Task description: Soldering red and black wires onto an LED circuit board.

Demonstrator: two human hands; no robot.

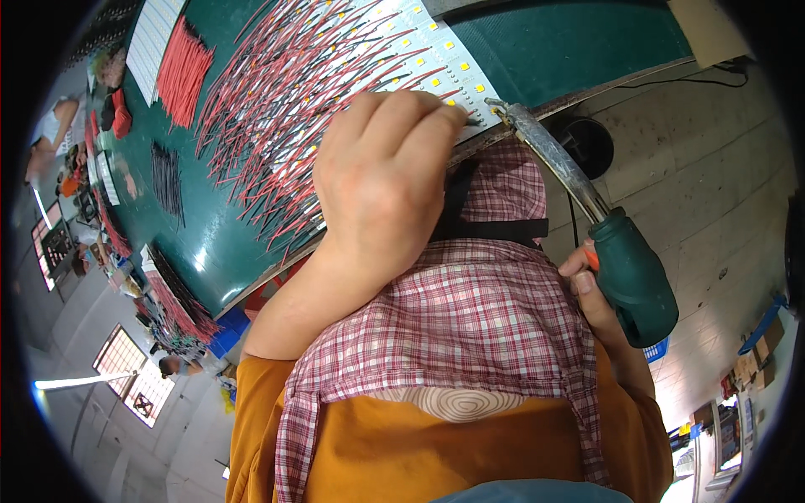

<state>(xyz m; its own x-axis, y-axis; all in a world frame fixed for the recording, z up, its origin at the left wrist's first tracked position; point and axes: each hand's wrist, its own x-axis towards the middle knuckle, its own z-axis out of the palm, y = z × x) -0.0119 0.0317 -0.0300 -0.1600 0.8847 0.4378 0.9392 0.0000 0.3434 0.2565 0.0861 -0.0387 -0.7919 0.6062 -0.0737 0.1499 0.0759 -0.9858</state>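
Observation:
My left hand [381, 172] is over the near right edge of a white LED board [461, 63] with yellow LEDs. Its fingers are pinched together, and the short dark end of what looks like a black wire [475, 121] sticks out at the fingertips; the rest of the grip is hidden. Dense red and black wires [260, 109] fan out leftward from the board. In my right hand [591, 289] is a soldering iron [633, 277] with a dark green handle and metal barrel. Its tip points up and left, close to the board's edge and my left fingertips.
On the green table [218, 214] lie a bundle of red wires [186, 71], a smaller black bundle [168, 180] and white strips [153, 46]. A round black object [587, 147] and a cable stand beyond the table edge. Other people are in the left background.

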